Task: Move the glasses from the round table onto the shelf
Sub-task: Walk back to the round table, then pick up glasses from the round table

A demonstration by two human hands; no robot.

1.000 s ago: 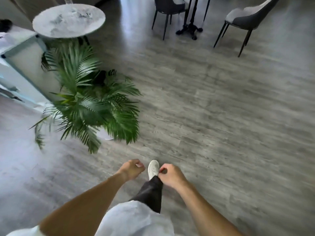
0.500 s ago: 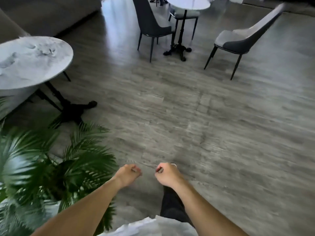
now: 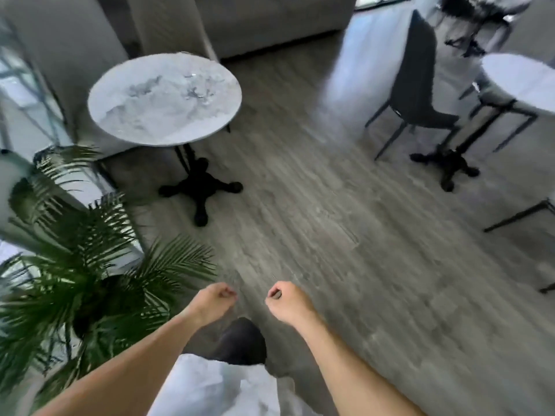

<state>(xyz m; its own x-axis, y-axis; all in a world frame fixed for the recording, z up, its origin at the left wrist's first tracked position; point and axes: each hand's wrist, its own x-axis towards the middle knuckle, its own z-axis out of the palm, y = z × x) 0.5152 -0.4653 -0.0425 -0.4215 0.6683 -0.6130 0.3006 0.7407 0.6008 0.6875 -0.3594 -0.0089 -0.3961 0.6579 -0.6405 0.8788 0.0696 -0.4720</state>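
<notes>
**Both hands curled into fists, round table seen ahead on the left**

While both forearms are held out low over the grey wood floor (image 3: 345, 235), the left hand (image 3: 214, 300) and the right hand (image 3: 283, 298) are seen curled into loose fists, near each other but apart, and nothing is gripped in either. A dark trouser leg (image 3: 240, 342) and a white garment (image 3: 216, 388) are seen below them.

The round table (image 3: 163, 99) is found ahead and to the left, well apart from the hands; its marble surface is carried on a black pedestal base (image 3: 199, 187). A faint glint is seen at the far rim of that surface, which may be a glass, though the blur does not allow it to be told. A shelf cannot be made out with certainty; pale, glassy furniture (image 3: 18, 94) is seen at the left edge.

A palm plant (image 3: 81, 277) is seen at the lower left, just beside the left forearm. On the right, a dark chair (image 3: 417, 88) is placed beside a second round table (image 3: 522, 82).
</notes>
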